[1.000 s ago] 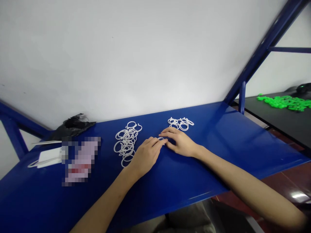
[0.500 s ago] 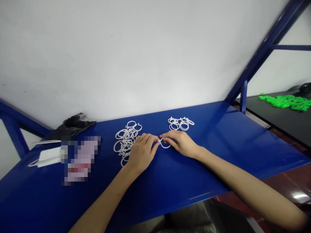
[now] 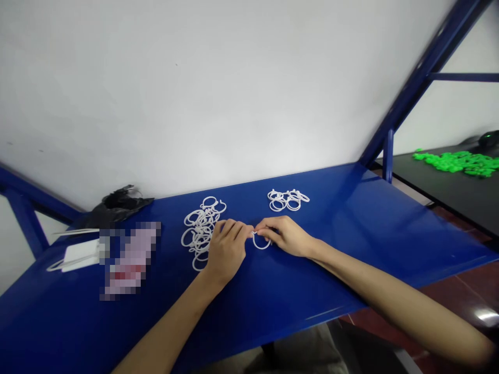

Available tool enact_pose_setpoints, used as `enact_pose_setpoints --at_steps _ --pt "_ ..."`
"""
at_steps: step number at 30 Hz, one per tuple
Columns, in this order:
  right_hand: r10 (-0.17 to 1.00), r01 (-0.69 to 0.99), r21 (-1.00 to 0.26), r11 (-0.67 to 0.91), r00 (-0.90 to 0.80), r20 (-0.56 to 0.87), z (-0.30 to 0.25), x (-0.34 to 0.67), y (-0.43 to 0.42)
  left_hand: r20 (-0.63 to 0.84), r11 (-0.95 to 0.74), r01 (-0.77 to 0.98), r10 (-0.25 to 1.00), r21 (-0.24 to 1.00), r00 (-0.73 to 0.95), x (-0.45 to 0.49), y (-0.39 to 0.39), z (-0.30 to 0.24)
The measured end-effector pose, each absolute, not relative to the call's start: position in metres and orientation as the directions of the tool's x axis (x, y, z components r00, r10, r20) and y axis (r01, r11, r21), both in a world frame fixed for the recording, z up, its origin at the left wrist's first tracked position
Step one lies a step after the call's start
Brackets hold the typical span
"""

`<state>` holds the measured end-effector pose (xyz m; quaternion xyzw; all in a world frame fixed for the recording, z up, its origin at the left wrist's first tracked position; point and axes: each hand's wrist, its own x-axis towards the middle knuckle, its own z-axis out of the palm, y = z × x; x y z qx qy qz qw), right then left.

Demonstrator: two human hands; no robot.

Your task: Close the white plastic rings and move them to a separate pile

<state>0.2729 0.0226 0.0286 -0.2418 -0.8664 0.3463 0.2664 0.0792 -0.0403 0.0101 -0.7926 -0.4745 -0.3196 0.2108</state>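
Item: one white plastic ring [image 3: 261, 243], held just above the middle of the blue table [image 3: 351, 234], its closed curve bulging toward 6 o'clock and its upper ends toward 12; nearly round, its widest span runs 9 to 3. Left hand [image 3: 225, 250] and right hand [image 3: 286, 236] meet fingertip to fingertip, each pinching one upper end between thumb and forefinger, other fingers curled in. Adjacent: loose pile of rings [image 3: 199, 228] at 9 o'clock beside the left hand; smaller cluster [image 3: 288, 199] at 1 o'clock, apart.
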Motion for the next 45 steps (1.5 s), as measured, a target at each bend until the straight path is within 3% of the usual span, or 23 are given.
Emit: enact_pose_setpoints --at_steps 5,9,13,16,20,23,30,33,36,38,40,45 --pt "0.564 0.192 -0.705 0.683 -0.752 0.342 0.03 0.273 0.019 0.709 -0.466 0.884 0.611 -0.038 0.353 0.08 -0.044 0.01" --pt "0.488 0.183 -0.606 0.774 -0.782 0.387 0.027 0.273 0.02 0.659 -0.455 0.889 0.653 -0.053 0.373 0.074 -0.039 0.011" --pt "0.486 0.241 -0.51 0.826 -0.762 0.427 0.021 0.274 0.032 0.559 -0.196 0.974 0.798 -0.116 0.227 0.06 -0.025 0.009" --pt "0.564 0.326 -0.486 0.811 -0.657 0.499 0.018 0.281 0.049 0.464 -0.056 0.986 0.877 -0.159 0.124 0.046 -0.018 0.003" --pt "0.731 0.566 -0.479 0.671 -0.396 0.556 0.014 0.299 0.079 0.405 -0.141 0.983 0.897 -0.122 0.179 0.039 -0.017 -0.002" --pt "0.779 0.706 -0.442 0.553 -0.252 0.574 0.01 0.31 0.098 0.416 -0.295 0.953 0.859 -0.072 0.298 0.045 -0.02 0.001" --pt "0.823 0.823 -0.384 0.419 -0.165 0.544 0.007 0.313 0.108 0.454 -0.532 0.847 0.754 -0.001 0.474 0.069 -0.032 0.013" --pt "0.771 0.796 -0.379 0.472 -0.164 0.615 0.016 0.31 0.096 0.536 -0.567 0.824 0.695 -0.001 0.479 0.074 -0.036 0.017" --pt "0.733 0.665 -0.434 0.608 -0.26 0.629 0.027 0.301 0.074 0.626 -0.578 0.816 0.64 0.008 0.446 0.075 -0.04 0.021" --pt "0.722 0.496 -0.526 0.691 -0.434 0.539 0.032 0.292 0.056 0.665 -0.589 0.808 0.607 0.011 0.434 0.075 -0.042 0.023" --pt "0.71 0.37 -0.64 0.673 -0.565 0.42 0.033 0.282 0.039 0.684 -0.601 0.799 0.582 -0.003 0.439 0.076 -0.043 0.023" --pt "0.721 0.304 -0.761 0.572 -0.629 0.291 0.027 0.267 0.02 0.658 -0.632 0.775 0.573 -0.026 0.489 0.081 -0.046 0.02"
